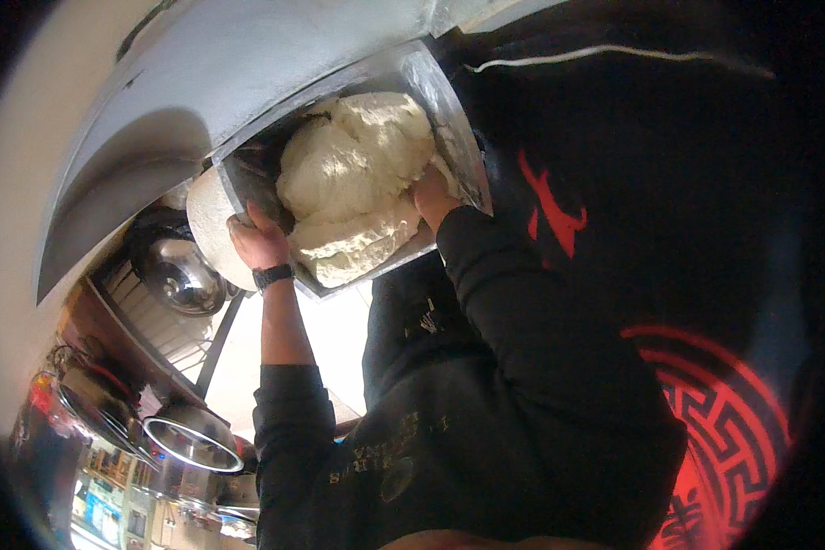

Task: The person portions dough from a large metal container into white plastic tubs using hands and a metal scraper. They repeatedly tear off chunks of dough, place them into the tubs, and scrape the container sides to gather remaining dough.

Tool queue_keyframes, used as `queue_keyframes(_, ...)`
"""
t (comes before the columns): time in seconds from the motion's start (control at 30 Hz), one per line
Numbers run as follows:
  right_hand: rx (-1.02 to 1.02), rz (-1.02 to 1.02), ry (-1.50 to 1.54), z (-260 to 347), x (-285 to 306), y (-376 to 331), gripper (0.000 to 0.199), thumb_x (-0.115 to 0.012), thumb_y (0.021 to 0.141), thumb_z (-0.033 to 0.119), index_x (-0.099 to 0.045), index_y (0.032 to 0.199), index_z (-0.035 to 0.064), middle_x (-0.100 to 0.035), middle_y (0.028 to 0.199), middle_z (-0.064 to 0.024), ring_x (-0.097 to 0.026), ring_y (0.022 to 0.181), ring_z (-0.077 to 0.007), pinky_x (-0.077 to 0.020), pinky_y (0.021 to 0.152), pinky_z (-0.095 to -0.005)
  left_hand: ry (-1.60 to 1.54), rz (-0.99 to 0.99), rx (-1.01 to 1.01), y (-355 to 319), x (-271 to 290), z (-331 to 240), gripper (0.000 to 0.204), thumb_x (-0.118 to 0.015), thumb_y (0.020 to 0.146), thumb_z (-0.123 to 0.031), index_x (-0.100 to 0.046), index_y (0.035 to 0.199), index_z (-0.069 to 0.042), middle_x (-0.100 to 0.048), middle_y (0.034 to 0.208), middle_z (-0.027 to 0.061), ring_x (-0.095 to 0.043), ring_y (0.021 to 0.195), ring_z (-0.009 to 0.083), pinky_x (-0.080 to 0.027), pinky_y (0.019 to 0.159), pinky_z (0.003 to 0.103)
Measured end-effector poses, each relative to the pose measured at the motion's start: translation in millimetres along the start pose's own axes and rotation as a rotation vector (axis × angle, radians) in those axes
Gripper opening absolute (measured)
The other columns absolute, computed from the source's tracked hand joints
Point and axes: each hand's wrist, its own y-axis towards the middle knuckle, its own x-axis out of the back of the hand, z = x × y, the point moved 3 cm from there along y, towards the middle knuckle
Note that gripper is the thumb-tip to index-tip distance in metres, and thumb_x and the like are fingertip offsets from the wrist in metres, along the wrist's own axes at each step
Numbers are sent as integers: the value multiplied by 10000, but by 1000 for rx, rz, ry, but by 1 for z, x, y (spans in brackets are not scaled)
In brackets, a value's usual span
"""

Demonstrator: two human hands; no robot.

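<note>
Dough (353, 174): 1 big pale lump, inside a squarish metal bin (449, 105), filling most of it. Surface lumpy; a folded section sits at the near end. Bin is tilted in view, dark gap between dough and left wall.

Left hand (261, 240): on the bin's left rim near the near corner, grasping the edge, fingers wrapped over it. Black watch (271, 277) on that wrist, bare forearm up to a dark sleeve.

Right hand (435, 197): inside the bin, against the dough's right side near the right wall. Fingertips hidden by dough, so can't tell if they're clenched or just pressing. Dark sleeve down to the wrist.

Around it: grey metal housing (257, 64) beyond the bin, pale round disc (209, 225) just outside the left wall. Further left, a shiny domed metal piece (181, 275) and a metal basin (192, 435). Right: black surface (678, 202) with red motifs, white cord (596, 53) along its far part.
</note>
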Motion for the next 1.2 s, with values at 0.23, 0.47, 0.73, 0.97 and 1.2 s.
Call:
queue_keyframes(0.23, 343, 26, -403, -28, -9, 4, 447, -495, 873, 273, -564, 1254, 50, -604, 1220, -170, -582, 1105, -339, -459, 936, -422, -11, 75, 29, 1, -3, -8, 487, -498, 926, -375, -550, 943, 109, -606, 881, 343, -582, 865, 507, -460, 779, 519)
queue_keyframes(0.47, 481, 227, -366, 25, 92, -85, 291, -520, 785, 151, -694, 931, -31, -661, 1031, -222, -626, 1000, -369, -485, 852, -446, -23, -12, -21, 3, -1, -11, 507, -507, 912, -392, -545, 946, 112, -605, 894, 345, -583, 874, 505, -461, 792, 517)
queue_keyframes(0.73, 225, -194, -203, 25, 67, -76, 409, -555, 824, 108, -495, 1201, -40, -621, 1103, -231, -622, 1015, -366, -508, 844, -442, -68, -11, -36, 2, 1, -18, 480, -509, 918, -368, -544, 930, 111, -604, 902, 342, -584, 879, 498, -465, 784, 505)
queue_keyframes(0.97, -108, -189, 54, 28, 45, -60, 395, -531, 873, 162, -514, 1239, 13, -607, 1160, -205, -582, 1109, -345, -471, 920, -422, -56, 35, -36, 3, -5, 1, 481, -503, 927, -367, -544, 923, 112, -603, 898, 342, -578, 861, 501, -455, 768, 510)
queue_keyframes(1.2, -140, -189, -205, -10, -30, -2, 414, -513, 917, 262, -524, 1311, 134, -536, 1330, -110, -551, 1177, -276, -451, 959, -389, -59, -15, -58, -3, 8, -23, 523, -509, 927, -409, -560, 885, 110, -599, 837, 339, -576, 822, 507, -450, 728, 520)
